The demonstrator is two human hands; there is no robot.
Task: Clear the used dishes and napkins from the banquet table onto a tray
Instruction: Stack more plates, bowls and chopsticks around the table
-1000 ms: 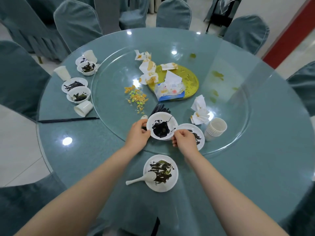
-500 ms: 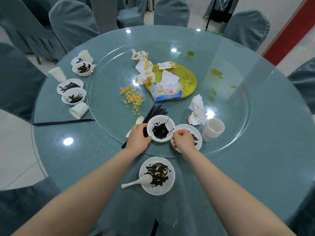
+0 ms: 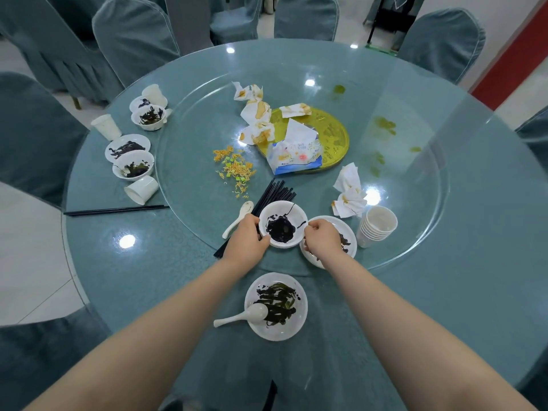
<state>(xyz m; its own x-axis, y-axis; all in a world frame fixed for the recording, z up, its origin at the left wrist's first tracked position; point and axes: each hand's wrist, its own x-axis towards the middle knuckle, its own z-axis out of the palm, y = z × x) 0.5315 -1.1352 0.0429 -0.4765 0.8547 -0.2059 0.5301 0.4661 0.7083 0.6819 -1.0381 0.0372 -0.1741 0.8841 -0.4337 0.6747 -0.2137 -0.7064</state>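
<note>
A white bowl [image 3: 283, 225] with black sauce sits at the near edge of the glass turntable [image 3: 189, 161]. My left hand [image 3: 246, 241] grips its left rim and my right hand [image 3: 321, 237] pinches its right rim. Under my right hand lies a white plate [image 3: 345, 232] with dark scraps. A bundle of black chopsticks [image 3: 274, 192] and a white spoon [image 3: 241, 216] lie behind the bowl. Nearer me, a plate [image 3: 275, 307] holds seaweed and a spoon. A gold tray [image 3: 329, 137] carries a tissue pack [image 3: 296, 154]. Stained napkins [image 3: 256, 117] lie beside it.
A stack of white cups [image 3: 376, 226] and crumpled napkins [image 3: 348, 192] stand to the right. At the left edge are dirty bowls [image 3: 133, 166], plates, cups [image 3: 141, 189] and a chopstick pair [image 3: 115, 209]. Noodle scraps [image 3: 234, 169] litter the turntable. Covered chairs [image 3: 133, 37] ring the table.
Both hands have stayed on the sauce bowl's rim. The spoon and more of the chopstick bundle now show behind my left hand. The camera has shifted slightly.
</note>
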